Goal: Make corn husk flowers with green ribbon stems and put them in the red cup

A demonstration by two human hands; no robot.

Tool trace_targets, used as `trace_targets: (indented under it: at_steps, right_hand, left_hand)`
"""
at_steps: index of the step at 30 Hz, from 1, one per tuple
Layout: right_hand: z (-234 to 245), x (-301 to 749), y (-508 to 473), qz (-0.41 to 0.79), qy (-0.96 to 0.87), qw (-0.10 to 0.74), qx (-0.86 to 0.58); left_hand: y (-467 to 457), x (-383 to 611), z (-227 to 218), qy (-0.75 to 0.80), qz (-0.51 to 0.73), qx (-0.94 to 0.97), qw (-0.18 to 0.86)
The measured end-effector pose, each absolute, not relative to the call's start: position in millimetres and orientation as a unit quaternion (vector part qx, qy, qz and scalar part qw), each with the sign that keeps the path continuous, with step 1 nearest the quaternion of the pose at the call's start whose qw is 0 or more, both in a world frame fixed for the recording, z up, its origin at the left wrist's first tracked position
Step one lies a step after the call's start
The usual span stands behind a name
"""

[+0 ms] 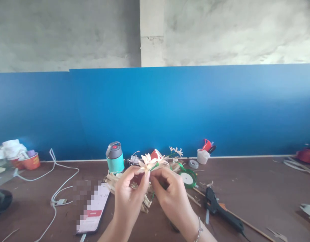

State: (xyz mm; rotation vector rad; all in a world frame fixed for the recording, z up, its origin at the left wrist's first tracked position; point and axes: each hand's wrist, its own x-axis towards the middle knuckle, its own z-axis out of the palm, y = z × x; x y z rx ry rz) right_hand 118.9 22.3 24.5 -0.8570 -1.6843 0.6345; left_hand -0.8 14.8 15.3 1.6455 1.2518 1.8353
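Note:
Cream-coloured artificial flowers with a bit of green at their base are held up between my two hands, above the table. My left hand pinches a flower from below with thumb and forefinger. My right hand is closed at the flowers' green base, its fingertips close to the left thumb; the exact grip is partly hidden. Behind and beneath the hands lie dry, pale husk strips. A spool of green ribbon lies just beyond my right hand.
A phone and white cable lie left on the brown table. A teal jar stands behind. On the right are a black glue gun, a thin stick, a tape roll and a white cup. A blue partition rises behind.

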Motion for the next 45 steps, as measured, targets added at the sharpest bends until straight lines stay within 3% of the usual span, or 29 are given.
trace_targets:
  at_steps: [10, 18, 29, 34, 39, 45]
  right_hand:
    - [20.4, 115.4, 20.0, 0.271, -0.687, 0.547, -0.395]
    - [23.7, 117.1, 18.0, 0.252, -0.708, 0.530, -0.392]
    - [19.4, 116.0, 20.0, 0.328, -0.654, 0.551, -0.401]
    - [18.9, 115.1, 23.2, 0.379, -0.624, 0.553, -0.401]
    - [23.3, 120.2, 26.4, 0.365, -0.616, 0.563, -0.413]
    - [25.8, 122.2, 27.7, 0.351, -0.600, 0.583, -0.422]
  left_hand:
    - [14.3, 0.1, 8.4, 0.459, 0.662, 0.574, 0.148]
    - [12.9, -1.5, 19.8, 0.432, 0.658, 0.557, 0.264]
    - [16.5, 5.3, 19.0, 0.375, 0.698, 0.388, 0.471]
    - [17.5, 6.8, 17.8, 0.361, 0.702, 0.383, 0.480]
    - [19.5, 2.8, 18.3, 0.373, 0.647, 0.482, 0.459]
    - [18.4, 7.6, 17.9, 0.394, 0.622, 0.465, 0.491]
